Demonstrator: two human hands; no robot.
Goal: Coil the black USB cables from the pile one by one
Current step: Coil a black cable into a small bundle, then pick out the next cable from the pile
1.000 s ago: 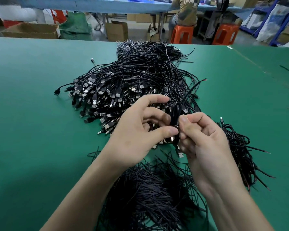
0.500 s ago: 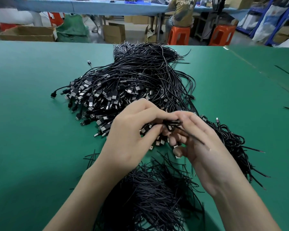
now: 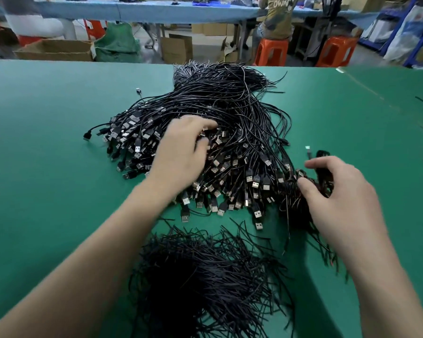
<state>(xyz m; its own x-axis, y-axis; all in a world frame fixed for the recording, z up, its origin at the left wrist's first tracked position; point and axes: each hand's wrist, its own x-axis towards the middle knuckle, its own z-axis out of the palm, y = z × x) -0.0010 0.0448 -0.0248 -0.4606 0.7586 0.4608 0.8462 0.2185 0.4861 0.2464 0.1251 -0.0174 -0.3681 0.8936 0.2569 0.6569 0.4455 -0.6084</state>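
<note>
Pile (image 3: 220, 103) beneath left hand (image 3: 181, 154)

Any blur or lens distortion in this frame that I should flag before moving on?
Head view: left hand motion-smeared over the cable pile, its fingers unreadable; right hand softer at the edges only; USB plugs mid-frame crisp; blue shelving leans from wide-angle distortion; lighting even.
</note>
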